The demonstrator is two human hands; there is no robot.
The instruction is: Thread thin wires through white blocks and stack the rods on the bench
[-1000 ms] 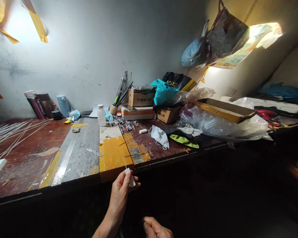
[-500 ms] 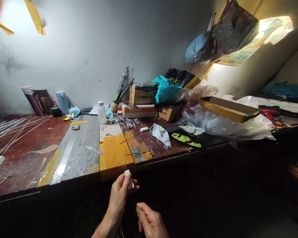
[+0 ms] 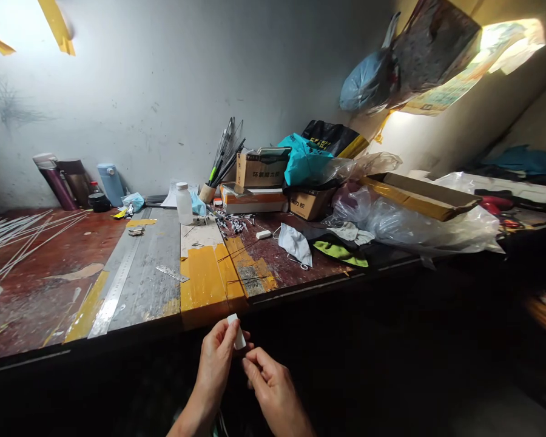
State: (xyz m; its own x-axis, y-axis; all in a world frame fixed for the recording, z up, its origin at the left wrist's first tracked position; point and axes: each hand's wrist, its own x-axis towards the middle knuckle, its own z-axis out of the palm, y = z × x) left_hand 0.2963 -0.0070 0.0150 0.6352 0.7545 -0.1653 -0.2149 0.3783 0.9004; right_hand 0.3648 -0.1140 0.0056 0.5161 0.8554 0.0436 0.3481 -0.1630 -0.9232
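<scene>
Pinched in my left hand [image 3: 218, 358], thumb and fingers closed around it, is a small white block [image 3: 237, 331], held just below and in front of the tabletop's [image 3: 50, 291] near edge. A thin wire [image 3: 221, 280] seems to run up from the block over the yellow tape patch [image 3: 204, 284]; it is too fine to follow far.

Right hand [image 3: 268, 388]: a second ago it sat low at the bottom of the view, loosely curled, well apart from the block. Half a second ago it had risen about halfway. Now its fingertips are just beside the lower end of the block, index and thumb drawn together. Whether they touch the block or nip something fine, I cannot tell. It holds nothing I can make out.

Left hand has hardly shifted; block at the same tilt throughout. My reading: both hands now meet at the block, so the work has moved from holding to two-handed handling of it.

Around: steel ruler [image 3: 116, 288] lying along the grey strip, small white bottle [image 3: 182, 204] further back, face mask [image 3: 295, 244] to the right, white rods [image 3: 13, 233] fanned out far left, cardboard boxes [image 3: 259, 173] and plastic bags [image 3: 418, 224] piled behind.
</scene>
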